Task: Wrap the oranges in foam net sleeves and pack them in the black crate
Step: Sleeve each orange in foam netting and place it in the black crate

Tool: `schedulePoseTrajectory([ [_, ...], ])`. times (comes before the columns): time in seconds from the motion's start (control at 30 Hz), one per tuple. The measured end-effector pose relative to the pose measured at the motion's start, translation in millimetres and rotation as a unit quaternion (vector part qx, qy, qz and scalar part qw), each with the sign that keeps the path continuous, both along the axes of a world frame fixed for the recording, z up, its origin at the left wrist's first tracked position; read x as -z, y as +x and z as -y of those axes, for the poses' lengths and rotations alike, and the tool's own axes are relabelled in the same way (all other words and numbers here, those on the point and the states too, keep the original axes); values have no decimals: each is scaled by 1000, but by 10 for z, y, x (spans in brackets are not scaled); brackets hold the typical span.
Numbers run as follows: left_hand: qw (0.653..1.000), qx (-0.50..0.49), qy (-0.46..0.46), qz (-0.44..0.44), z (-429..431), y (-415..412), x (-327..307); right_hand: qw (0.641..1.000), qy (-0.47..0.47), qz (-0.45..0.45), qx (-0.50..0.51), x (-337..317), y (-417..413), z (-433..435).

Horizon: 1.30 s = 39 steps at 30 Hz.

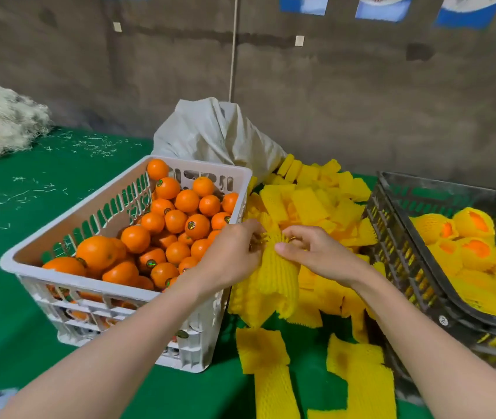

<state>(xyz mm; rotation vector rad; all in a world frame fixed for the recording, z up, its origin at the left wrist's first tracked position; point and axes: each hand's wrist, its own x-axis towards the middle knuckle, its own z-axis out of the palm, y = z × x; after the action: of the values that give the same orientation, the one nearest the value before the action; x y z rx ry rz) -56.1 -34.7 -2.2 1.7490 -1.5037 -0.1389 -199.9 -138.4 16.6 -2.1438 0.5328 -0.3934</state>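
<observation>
Soft, even light is falling from above, casting faint shadows under the white crate (59, 276) left of the left hand (231, 255). The oranges (177, 220) are catching small glossy highlights, and the foam sleeve (277, 273) below both hands is glowing oversaturated. Beyond them the wall (361, 101) is sitting dim. Wide-angle distortion is bending the black crate (392, 237) right of the right hand (316, 252), and the corners are blurring.

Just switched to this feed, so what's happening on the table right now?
A person is mid-wrap. The left hand and right hand both pinch the open end of a yellow foam net sleeve above the pile of sleeves. The white crate holds bare oranges; several wrapped oranges already lie in the black crate.
</observation>
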Motion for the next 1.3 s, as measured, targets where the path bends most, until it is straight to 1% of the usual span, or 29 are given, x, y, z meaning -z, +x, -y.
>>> schedulePoseTrajectory([
  [0.03,1000,4,-4,9,-27,75,-51,999,-29,16,-2,1,82,-19],
  [0.1,999,33,17,17,-92,269,-140,996,-68,63,-4,-13,250,-84],
  [0.2,995,56,81,-34,-206,710,-209,992,-75,99,-25,-10,472,-142],
  [0.27,992,23,105,-71,-288,1035,-160,992,-62,94,-48,12,599,-165],
  [0.3,991,-4,111,-69,-323,1180,-115,993,-47,89,-55,22,657,-172],
  [0.37,989,-61,125,-46,-385,1421,-10,994,-13,85,-65,27,772,-209],
  [0.43,979,-116,169,-9,-450,1621,83,993,15,81,-84,14,884,-263],
  [0.47,965,-146,217,31,-490,1714,124,992,25,78,-98,11,937,-295],
  [0.5,941,-173,278,85,-542,1797,162,991,31,74,-110,10,984,-329],
  [0.57,874,-218,398,172,-663,1925,236,989,39,69,-124,14,1059,-382],
  [0.6,848,-231,438,190,-721,1972,281,989,43,68,-126,21,1086,-405],
  [0.67,814,-244,478,221,-809,2052,381,988,49,66,-129,42,1115,-436],
  [0.7,805,-246,482,242,-838,2086,422,988,51,63,-129,49,1116,-446],
  [0.77,801,-252,470,272,-863,2137,464,988,59,58,-128,50,1109,-461],
  [0.87,806,-262,456,272,-868,2152,452,986,106,51,-120,44,1076,-460],
  [0.93,824,-282,433,231,-875,2118,413,983,137,47,-114,38,1052,-458],
  [0.97,846,-287,407,192,-873,2097,388,983,146,45,-106,40,1034,-458],
  [1.0,876,-281,367,137,-866,2071,365,983,152,45,-91,47,1018,-460],
  [1.03,914,-257,308,63,-840,2032,332,983,161,55,-72,50,999,-457],
  [1.07,948,-216,231,-42,-818,1963,282,980,179,71,-50,67,978,-449],
  [1.1,959,-160,161,-172,-792,1858,212,975,203,87,-36,84,958,-441],
  [1.13,946,-93,109,-292,-765,1738,141,968,230,98,-25,99,942,-430],
  [1.17,924,-36,76,-374,-731,1621,84,959,261,104,-23,101,922,-420],
  [1.2,906,3,59,-420,-685,1516,38,950,292,112,-20,92,898,-414],
  [1.3,869,67,26,-489,-535,1235,-49,925,346,153,-29,48,797,-372],
])
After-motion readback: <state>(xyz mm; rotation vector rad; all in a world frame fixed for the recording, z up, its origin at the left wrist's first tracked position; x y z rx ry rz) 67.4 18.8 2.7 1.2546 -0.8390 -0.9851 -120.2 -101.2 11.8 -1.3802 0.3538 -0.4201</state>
